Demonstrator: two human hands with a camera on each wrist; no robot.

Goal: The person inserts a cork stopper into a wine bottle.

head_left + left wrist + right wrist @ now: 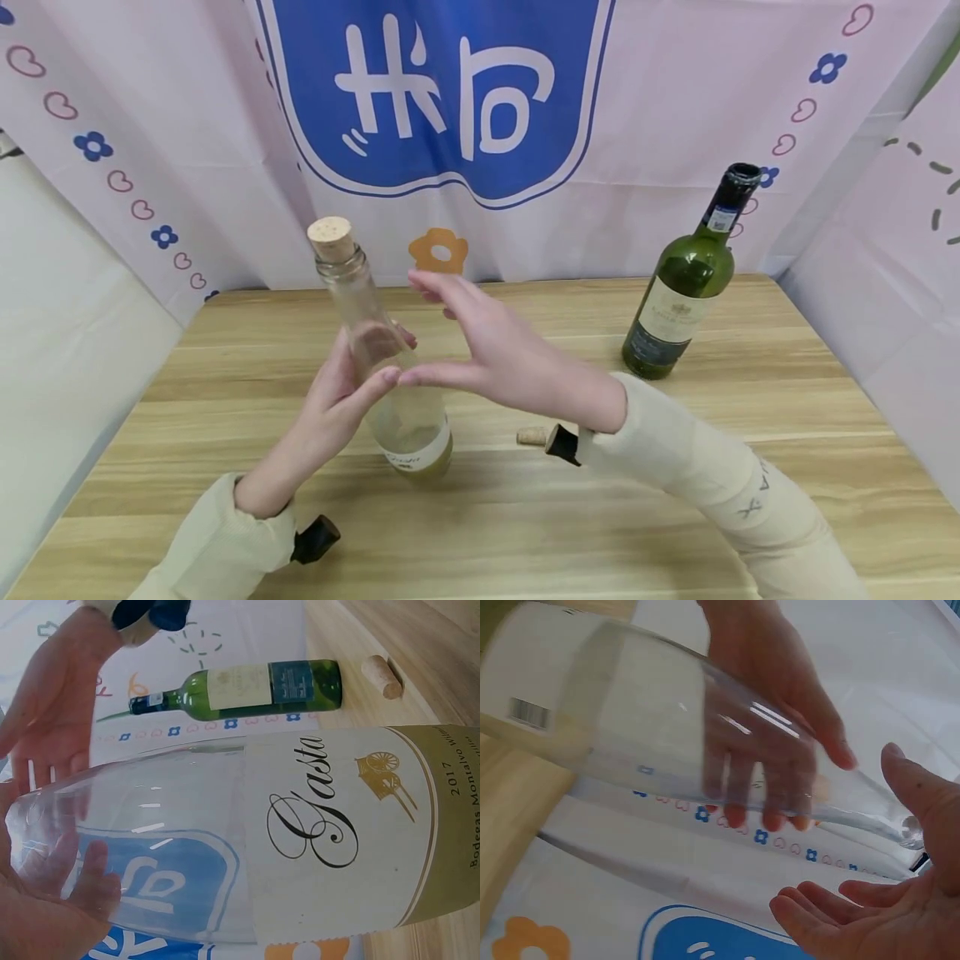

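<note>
A clear glass bottle point(408, 408) with a cork stopper point(331, 237) in its mouth stands on the wooden table. My left hand point(335, 398) holds it at the shoulder, with fingers behind the glass and the thumb in front. The left wrist view shows the bottle's pale label point(337, 840) with "Gasta" written on it. My right hand point(491, 342) is beside the bottle's upper part, fingers spread and holding nothing. In the right wrist view, the left hand's fingers point(739, 776) show through the glass, while the right hand point(885, 900) is apart from them.
A green wine bottle point(678, 287) without a visible stopper stands at the back right of the table. A loose cork point(532, 435) lies near the middle, beside the right sleeve. Behind the table hangs a printed cloth point(660, 108).
</note>
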